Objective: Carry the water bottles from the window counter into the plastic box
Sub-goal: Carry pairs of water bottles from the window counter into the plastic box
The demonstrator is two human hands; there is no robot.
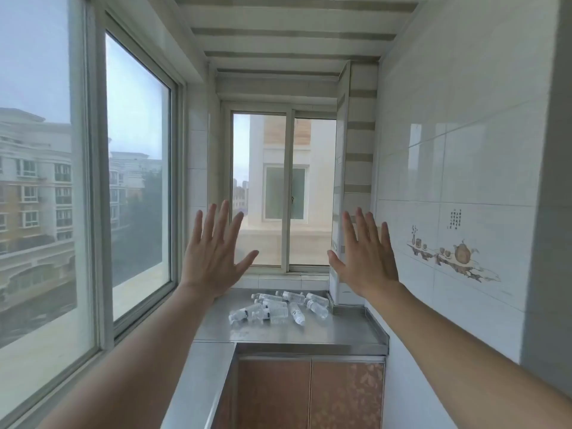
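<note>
While left hand [213, 258] and right hand [365, 258] hover spread, empty, water bottles [278, 308] lie below, between them.

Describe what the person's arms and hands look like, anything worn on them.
Both forearms are bare as far as the picture shows, with no sleeves in view. The left hand and right hand show no gloves, rings, watch or bracelets.

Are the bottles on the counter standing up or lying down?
Lying down. The bottles rest on their sides in a loose cluster on the steel counter, caps pointing different ways; none stands upright.
</note>
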